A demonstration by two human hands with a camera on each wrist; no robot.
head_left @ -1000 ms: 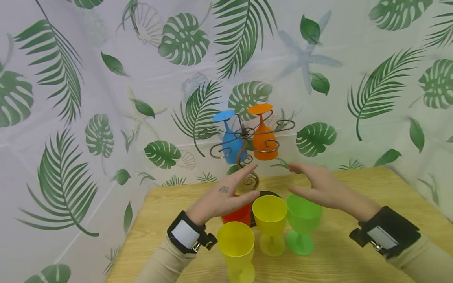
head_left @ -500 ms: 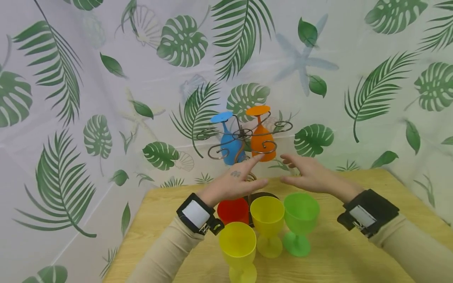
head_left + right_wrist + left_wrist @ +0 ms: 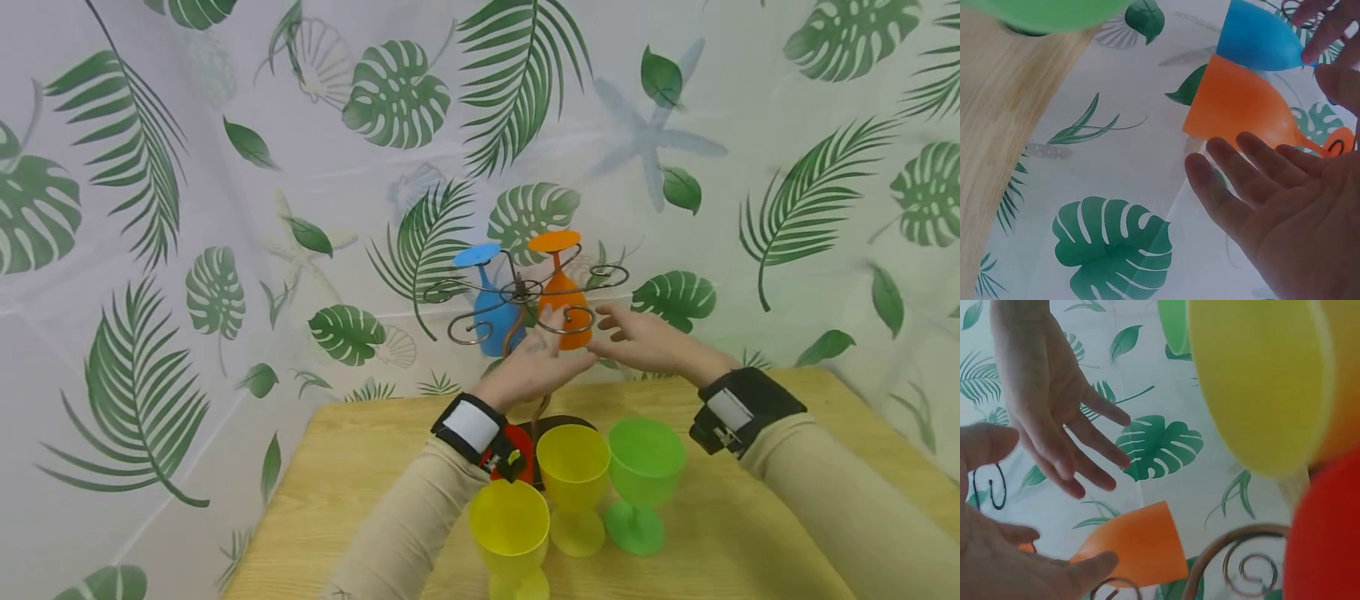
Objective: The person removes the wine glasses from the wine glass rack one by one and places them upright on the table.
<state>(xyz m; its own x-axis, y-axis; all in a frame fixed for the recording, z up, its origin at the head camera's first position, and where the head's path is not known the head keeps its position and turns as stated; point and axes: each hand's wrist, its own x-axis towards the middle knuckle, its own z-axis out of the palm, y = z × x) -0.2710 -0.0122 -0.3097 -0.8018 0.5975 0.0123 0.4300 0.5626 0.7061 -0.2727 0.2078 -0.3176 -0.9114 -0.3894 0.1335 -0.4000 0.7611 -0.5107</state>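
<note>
Leaf-print curtains are backing a wooden worktop (image 3: pixel 360 467). An orange goblet (image 3: pixel 564 310) is hanging upside down on the wire rack (image 3: pixel 521 293), left hand (image 3: pixel 534 367) at its 7 o'clock, right hand (image 3: pixel 643 343) at 4, both spread, holding nothing, leaving narrow gaps.

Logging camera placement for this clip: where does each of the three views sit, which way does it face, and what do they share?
Head: up at the person's head, facing forward and down over the wooden table; shows both beige-sleeved arms, left hand and right hand at the curly metal wire goblet rack.
Left wrist: low by the left hand, looking up past it at the right hand.
Right wrist: under the right hand, facing the leaf-print backdrop.
Shared: the upside-down orange plastic goblet.
</note>
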